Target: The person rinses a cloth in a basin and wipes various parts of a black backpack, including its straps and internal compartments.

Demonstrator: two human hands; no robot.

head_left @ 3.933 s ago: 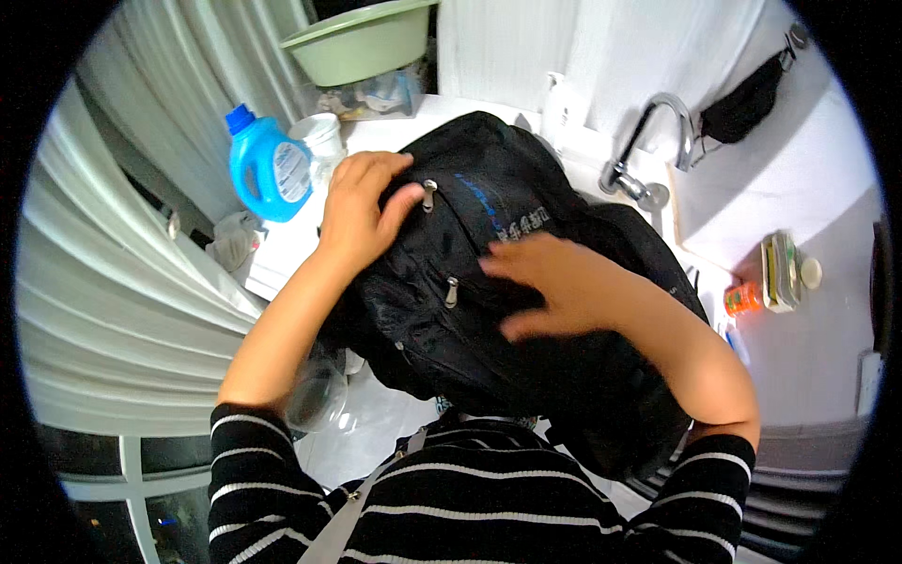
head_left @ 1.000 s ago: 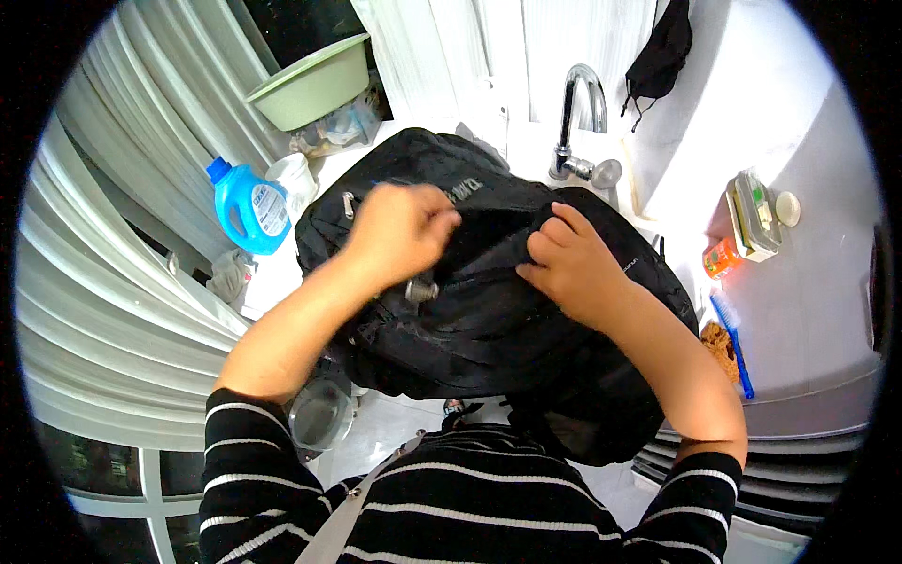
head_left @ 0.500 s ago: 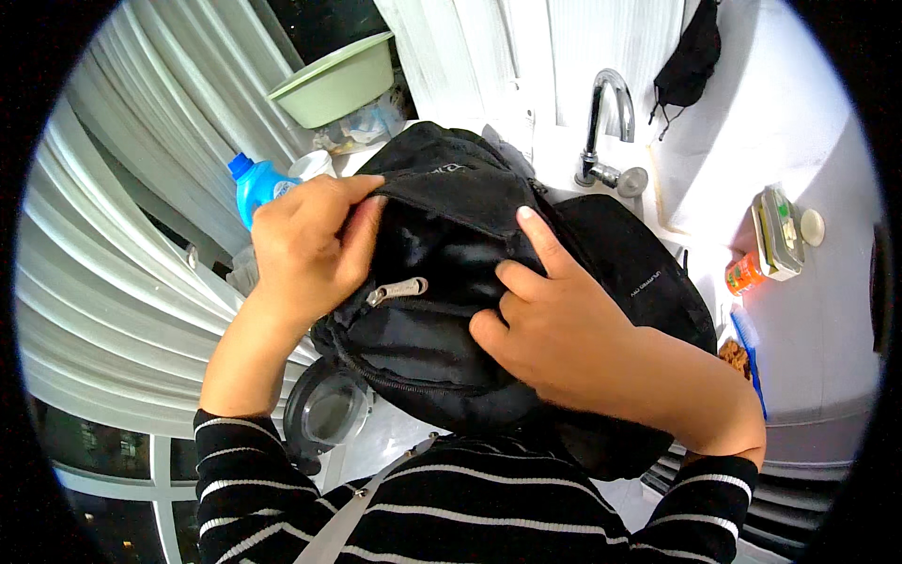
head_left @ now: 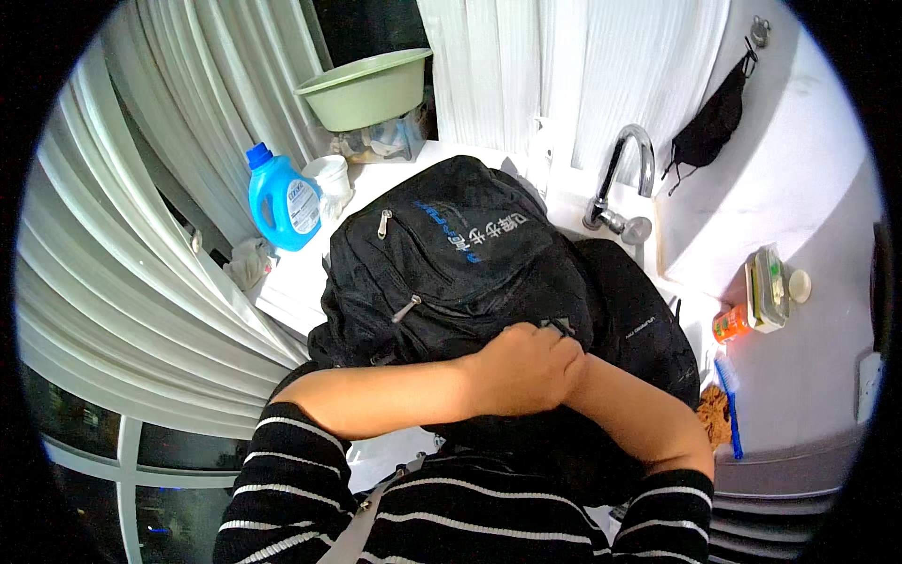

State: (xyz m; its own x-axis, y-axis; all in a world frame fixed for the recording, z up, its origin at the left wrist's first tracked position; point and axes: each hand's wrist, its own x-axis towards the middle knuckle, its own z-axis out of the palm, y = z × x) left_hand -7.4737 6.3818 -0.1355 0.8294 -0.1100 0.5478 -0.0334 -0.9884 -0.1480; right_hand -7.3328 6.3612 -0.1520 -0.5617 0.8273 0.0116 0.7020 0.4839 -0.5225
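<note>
My left hand is closed in a fist-like grip on the black backpack, its fingers pinching what looks like a zipper pull or small strap end near the bag's lower right side. My right forearm runs under the left one, and the right hand itself is hidden, so I cannot tell whether its grip is open or closed; it seems to be steadying the bag from beneath. I judge that I am working a zipper along the bag's side, so the next move calls for a steady pull along the zipper line while the other hand keeps the fabric taut.

The backpack lies on the white counter, partly over the sink below the chrome faucet. To its left stand a blue detergent bottle and a white cup, with a green basin behind them. On the right, well apart, lie a blue toothbrush and an orange tube.
</note>
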